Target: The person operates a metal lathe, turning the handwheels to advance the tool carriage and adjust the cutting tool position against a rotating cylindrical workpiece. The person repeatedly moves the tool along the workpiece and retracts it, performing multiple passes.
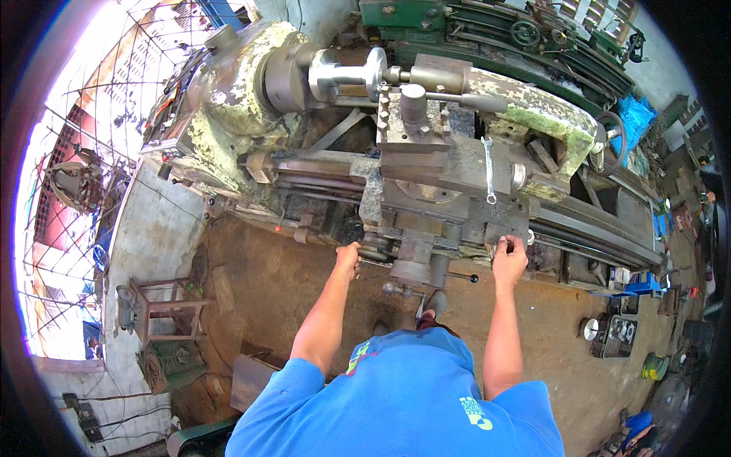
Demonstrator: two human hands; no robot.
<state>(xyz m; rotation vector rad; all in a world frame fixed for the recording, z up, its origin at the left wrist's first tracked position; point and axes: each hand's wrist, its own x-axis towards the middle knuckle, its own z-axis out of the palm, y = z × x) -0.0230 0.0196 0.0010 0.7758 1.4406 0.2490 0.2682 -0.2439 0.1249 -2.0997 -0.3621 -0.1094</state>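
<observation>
A large worn metal lathe (pixel 244 91) stands before me, its paint flaking. My left hand (pixel 348 260) is closed at the left front of the carriage (pixel 426 217); what lies inside its fingers is hidden. At the carriage's right front corner, the fingers of my right hand (pixel 509 257) are pinched together on something small and dark. A combination wrench (pixel 489 171) lies on the carriage just beyond that hand. Between the chuck (pixel 285 78) and the tailstock (pixel 442 75) sits a shiny flanged workpiece (pixel 373 71). The tool post (pixel 413 107) is in front of it.
Crank handles (pixel 403 290) and a black-knobbed lever (pixel 464 278) jut toward my body from the carriage. A green lathe (pixel 525 34) stands behind. On the left are a small wooden stand (pixel 171 308) and a barred window. A black crate (pixel 615 335) sits on the floor at right.
</observation>
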